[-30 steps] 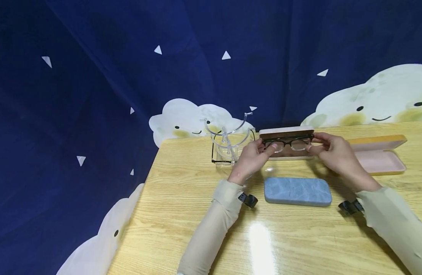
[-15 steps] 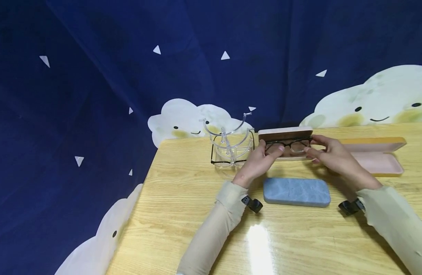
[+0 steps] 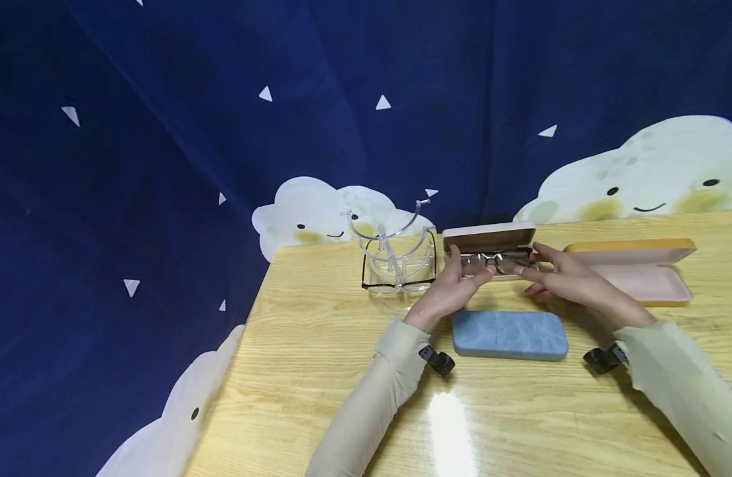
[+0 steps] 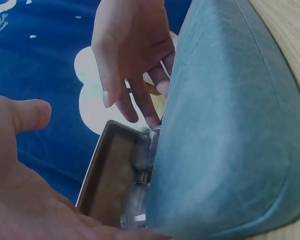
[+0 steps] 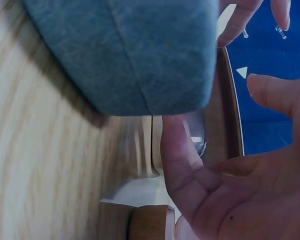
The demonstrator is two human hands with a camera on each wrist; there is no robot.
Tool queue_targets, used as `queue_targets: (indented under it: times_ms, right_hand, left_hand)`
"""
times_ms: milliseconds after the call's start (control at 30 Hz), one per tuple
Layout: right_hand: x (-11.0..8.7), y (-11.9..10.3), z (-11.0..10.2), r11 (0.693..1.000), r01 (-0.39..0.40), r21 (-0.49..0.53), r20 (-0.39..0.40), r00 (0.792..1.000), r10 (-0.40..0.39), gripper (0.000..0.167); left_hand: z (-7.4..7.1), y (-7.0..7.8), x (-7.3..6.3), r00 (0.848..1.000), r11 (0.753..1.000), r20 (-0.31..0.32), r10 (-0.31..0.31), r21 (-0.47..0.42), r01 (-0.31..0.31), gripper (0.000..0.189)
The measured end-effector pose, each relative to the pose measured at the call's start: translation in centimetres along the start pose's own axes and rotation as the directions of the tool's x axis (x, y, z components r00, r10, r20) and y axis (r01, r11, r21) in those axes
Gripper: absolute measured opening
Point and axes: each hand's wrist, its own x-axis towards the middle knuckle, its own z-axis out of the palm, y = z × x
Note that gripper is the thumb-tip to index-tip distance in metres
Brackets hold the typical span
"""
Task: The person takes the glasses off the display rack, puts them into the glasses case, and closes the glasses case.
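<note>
Clearly, the glasses (image 3: 498,260) lie between left fingers (image 3: 455,256) and right fingers (image 3: 546,252).

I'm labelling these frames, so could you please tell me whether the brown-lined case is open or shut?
Open: in the head view, the brown-lined case shows its inside behind the glasses, with the lid raised.

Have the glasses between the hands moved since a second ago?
Yes, down: in the head view, the glasses sit lower against the open brown-lined lid.
</note>
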Motion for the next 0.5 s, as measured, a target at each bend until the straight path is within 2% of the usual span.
queue_targets:
  times_ms: [133,233,500]
  right_hand:
    - [-0.10,-0.16,-0.04,0.999,0.015,0.032,0.011,1.000,-0.015,0.094]
    - [-0.29,-0.35,-0.13,1.000,0.016,0.016,0.010,1.000,-0.016,0.091]
    - [-0.41,-0.88,0.06,0.996,0.023,-0.085,-0.050,0.998,-0.027,0.090]
  left_hand:
    - [-0.07,-0.11,-0.10,0.999,0.999,0.023,0.031,-0.012,-0.031,0.103]
    - [-0.11,-0.04,-0.23,0.997,0.998,0.050,0.066,-0.015,-0.065,0.102]
    - [-0.75,0.28,-0.85,0.998,0.996,0.005,0.065,0.061,-0.065,0.097]
